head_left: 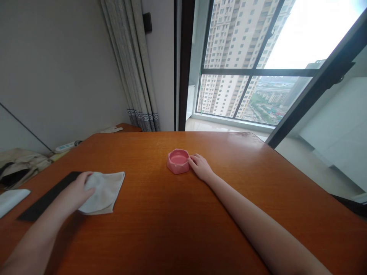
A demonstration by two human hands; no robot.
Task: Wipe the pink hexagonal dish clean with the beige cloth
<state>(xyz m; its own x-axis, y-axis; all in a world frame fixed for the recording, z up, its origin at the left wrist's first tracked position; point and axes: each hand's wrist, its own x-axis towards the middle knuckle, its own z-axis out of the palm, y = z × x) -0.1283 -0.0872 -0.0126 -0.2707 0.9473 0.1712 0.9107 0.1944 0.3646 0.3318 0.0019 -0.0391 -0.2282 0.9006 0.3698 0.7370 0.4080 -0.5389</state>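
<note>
Your left hand [77, 192] is on the folded white cloth [106, 191], left on the wooden table [160, 229]; I cannot tell whether it grips. Your right hand [201, 167] touches the right side of the centred pink faceted bowl [177, 168], its grip equally unclear.

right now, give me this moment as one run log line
left grip: on pale cloth; right grip: at edge of pink dish; surface: brown table

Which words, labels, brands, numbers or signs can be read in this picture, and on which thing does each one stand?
None can be read.
Pink faceted dish: no lettering visible.
Folded white cloth: no lettering visible.
White-and-blue power strip: any marking is too small and blurred to read.
</note>
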